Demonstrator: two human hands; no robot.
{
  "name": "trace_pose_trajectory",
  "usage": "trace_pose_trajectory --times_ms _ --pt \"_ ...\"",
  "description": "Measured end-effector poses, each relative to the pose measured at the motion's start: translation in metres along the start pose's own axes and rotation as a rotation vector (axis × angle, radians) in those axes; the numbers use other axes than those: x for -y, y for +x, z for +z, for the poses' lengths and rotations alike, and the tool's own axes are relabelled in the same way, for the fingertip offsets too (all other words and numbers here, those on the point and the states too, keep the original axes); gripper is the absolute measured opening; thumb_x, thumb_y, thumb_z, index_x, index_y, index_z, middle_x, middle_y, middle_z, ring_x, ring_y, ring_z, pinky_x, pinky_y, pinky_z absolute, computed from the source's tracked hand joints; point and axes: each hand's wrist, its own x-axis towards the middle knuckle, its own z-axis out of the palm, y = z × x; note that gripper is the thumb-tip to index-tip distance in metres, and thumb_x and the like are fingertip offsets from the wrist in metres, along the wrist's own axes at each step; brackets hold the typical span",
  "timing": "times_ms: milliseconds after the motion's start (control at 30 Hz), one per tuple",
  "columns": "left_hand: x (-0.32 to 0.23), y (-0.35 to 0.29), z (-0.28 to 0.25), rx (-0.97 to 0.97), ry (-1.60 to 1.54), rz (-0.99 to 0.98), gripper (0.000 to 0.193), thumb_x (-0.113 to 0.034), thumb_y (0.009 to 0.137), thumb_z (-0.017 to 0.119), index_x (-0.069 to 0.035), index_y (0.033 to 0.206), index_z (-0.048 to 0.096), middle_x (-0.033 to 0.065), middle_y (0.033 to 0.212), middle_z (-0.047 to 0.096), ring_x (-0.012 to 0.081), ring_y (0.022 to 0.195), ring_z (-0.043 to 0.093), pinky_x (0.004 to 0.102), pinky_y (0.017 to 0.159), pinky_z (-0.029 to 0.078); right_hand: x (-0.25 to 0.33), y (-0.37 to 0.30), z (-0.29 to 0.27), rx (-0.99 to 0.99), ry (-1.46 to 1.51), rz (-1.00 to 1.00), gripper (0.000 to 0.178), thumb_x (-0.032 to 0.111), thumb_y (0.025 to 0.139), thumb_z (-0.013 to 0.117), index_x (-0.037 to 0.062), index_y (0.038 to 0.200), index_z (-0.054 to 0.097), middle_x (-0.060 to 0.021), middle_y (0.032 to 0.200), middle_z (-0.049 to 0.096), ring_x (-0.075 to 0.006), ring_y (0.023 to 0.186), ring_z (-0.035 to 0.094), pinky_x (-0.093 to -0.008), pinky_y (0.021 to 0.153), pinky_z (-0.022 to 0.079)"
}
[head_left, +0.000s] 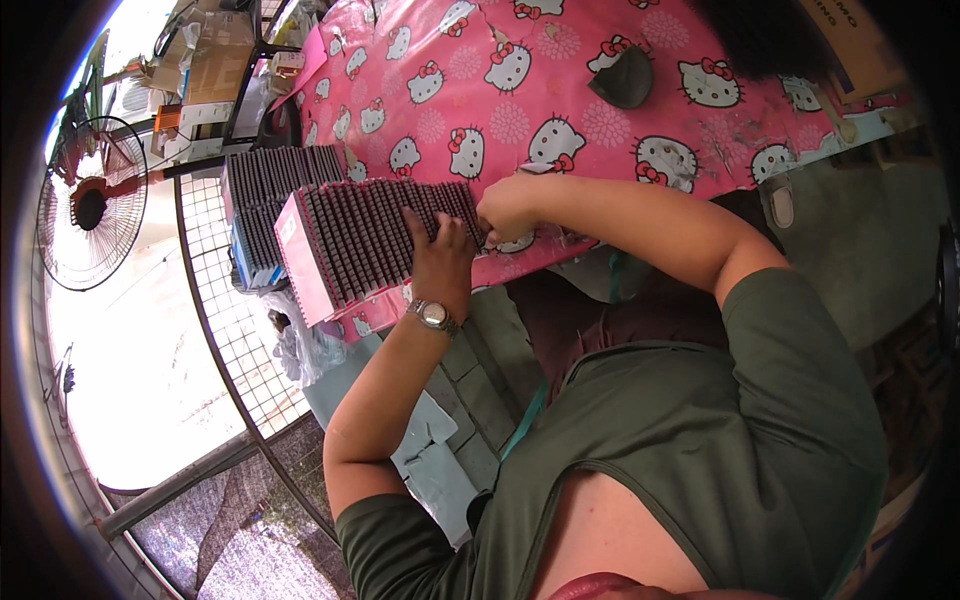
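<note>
A row of spiral-bound notebooks stands at the table's near left edge, dark coil spines facing up and a pink cover at its left end. My left hand, with a metal wristwatch on the wrist, rests on the spines near the right end. Its fingers are partly spread and hold nothing visible. At that right end, my right hand has its fingers closed in a pinch by the last notebooks. What lies between those fingertips is hidden.
A second stack of bound notebooks stands behind on the left. The pink cat-print tablecloth carries a dark curved piece, with a black bristly bundle and a cardboard box at far right. A fan stands left.
</note>
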Motion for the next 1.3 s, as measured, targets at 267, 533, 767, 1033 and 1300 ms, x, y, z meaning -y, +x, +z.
trace_pose_trajectory --times_ms 267,533,767,1033,1300 --pt "-0.005 0.004 0.007 0.011 0.017 0.023 0.043 -0.025 0.096 0.048 -0.023 0.138 0.055 0.0063 0.153 0.041 0.0297 0.146 0.028 0.0708 0.115 0.01 -0.007 -0.01 0.016 -0.296 -0.224 -0.116 0.039 0.044 0.078 0.073 0.0176 0.107 0.073 -0.0046 0.104 0.069 -0.0244 0.11 0.062 -0.0457 0.094 0.046" --pt "-0.002 0.006 0.0 0.086 0.037 0.033 0.044 -0.024 0.096 0.048 -0.026 0.139 0.054 0.008 0.151 0.043 0.0324 0.145 0.031 0.0679 0.116 0.009 0.005 0.009 0.005 0.029 -0.101 0.08 0.043 0.045 0.078 0.072 0.0186 0.111 0.073 -0.0053 0.107 0.07 -0.0245 0.113 0.061 -0.0441 0.098 0.043" --pt "-0.009 0.01 0.004 0.109 0.031 0.022 0.05 -0.026 0.097 0.046 -0.03 0.147 0.044 0.008 0.154 0.039 0.0329 0.146 0.028 0.0712 0.114 0.008 0.004 -0.002 0.003 0.008 -0.123 0.042 0.043 0.049 0.078 0.072 0.0216 0.112 0.073 -0.0063 0.11 0.07 -0.0257 0.114 0.061 -0.0445 0.099 0.042" --pt "-0.01 0.013 0.004 0.148 0.031 0.036 0.051 -0.027 0.098 0.045 -0.03 0.149 0.043 0.008 0.156 0.038 0.0329 0.147 0.027 0.0738 0.113 0.006 0.0 -0.013 0.02 -0.218 -0.266 -0.071 0.042 0.049 0.076 0.075 0.0206 0.106 0.075 -0.0021 0.117 0.067 -0.0241 0.117 0.058 -0.0496 0.099 0.041" --pt "-0.012 0.013 0.014 0.106 0.023 0.038 0.051 -0.031 0.096 0.047 -0.024 0.146 0.047 0.0102 0.153 0.039 0.0343 0.146 0.027 0.0724 0.114 0.006 0.019 0.02 0.007 0.064 -0.019 0.222 0.035 0.043 0.078 0.074 0.0197 0.104 0.076 -0.0057 0.107 0.07 -0.0263 0.107 0.065 -0.0421 0.089 0.05"
